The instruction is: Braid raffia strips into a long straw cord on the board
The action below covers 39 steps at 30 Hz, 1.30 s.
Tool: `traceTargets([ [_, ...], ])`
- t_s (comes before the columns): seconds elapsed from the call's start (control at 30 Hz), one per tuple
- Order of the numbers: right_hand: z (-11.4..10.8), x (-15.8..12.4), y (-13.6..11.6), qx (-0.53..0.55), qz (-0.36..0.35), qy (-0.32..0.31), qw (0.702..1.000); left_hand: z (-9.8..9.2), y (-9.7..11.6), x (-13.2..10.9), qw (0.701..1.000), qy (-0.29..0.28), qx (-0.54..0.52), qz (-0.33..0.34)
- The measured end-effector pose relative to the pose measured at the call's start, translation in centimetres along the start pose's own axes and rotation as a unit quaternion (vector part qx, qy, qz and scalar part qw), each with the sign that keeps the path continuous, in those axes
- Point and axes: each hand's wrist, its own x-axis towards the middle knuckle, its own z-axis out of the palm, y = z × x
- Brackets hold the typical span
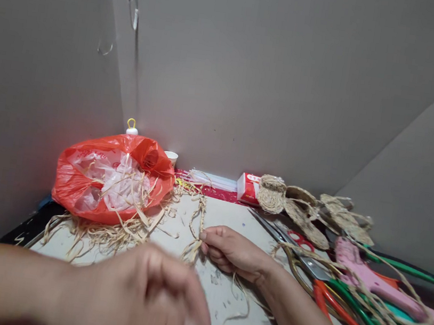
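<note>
A thin braided straw cord (193,222) forms a narrow loop on the pale table (223,292). My right hand (229,250) pinches the cord's lower end between thumb and fingers, and loose strands trail beneath that hand. My left hand (145,297) is large and blurred in the foreground, nearer the camera, with its fingers curled downward. Its fingertips run out of sharp view, so whatever it holds cannot be made out. Loose straw strands (109,236) lie left of the cord.
A red plastic bag (85,208) with straw stands at the left, a paper cup (171,157) behind it. At the back are a red-and-white tissue pack (248,188) and woven straw slippers (302,217). Scissors (313,267) and a pink tool (377,284) crowd the right.
</note>
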Motion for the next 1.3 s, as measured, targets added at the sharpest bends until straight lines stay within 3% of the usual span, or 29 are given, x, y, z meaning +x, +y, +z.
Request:
traceTargets([
  [0.07,0.0,0.0,0.0,0.007,0.004,0.002,1.0,-2.2,-0.9,2.9,0.982,0.186,0.008,0.02],
  [0.13,0.0,-0.1,0.1,0.015,0.006,0.0,1.0,-4.1,-2.2,5.7,0.97,0.243,-0.018,0.019],
  [0.2,-0.1,-0.1,0.1,0.021,0.006,-0.002,1.0,-5.2,-3.6,7.8,0.963,0.261,-0.066,-0.014],
  [0.4,-0.1,-0.1,0.3,0.032,0.01,0.001,0.999,-4.5,-6.5,9.7,0.952,0.255,-0.157,-0.059],
  [0.67,-0.1,-0.2,0.5,0.048,0.015,0.0,0.999,-4.4,-7.0,10.3,0.934,0.256,-0.241,-0.065],
  [0.87,0.0,-0.2,0.6,0.039,0.023,0.018,0.999,-4.6,-7.4,10.5,0.929,0.273,-0.239,-0.069],
  [1.13,0.0,-0.4,0.6,0.025,0.019,0.005,0.999,-5.2,-7.4,10.4,0.947,0.213,-0.234,-0.057],
  [1.3,0.0,-0.4,0.7,-0.002,0.018,0.005,1.0,-5.6,-7.4,10.7,0.951,0.219,-0.2,-0.081],
])
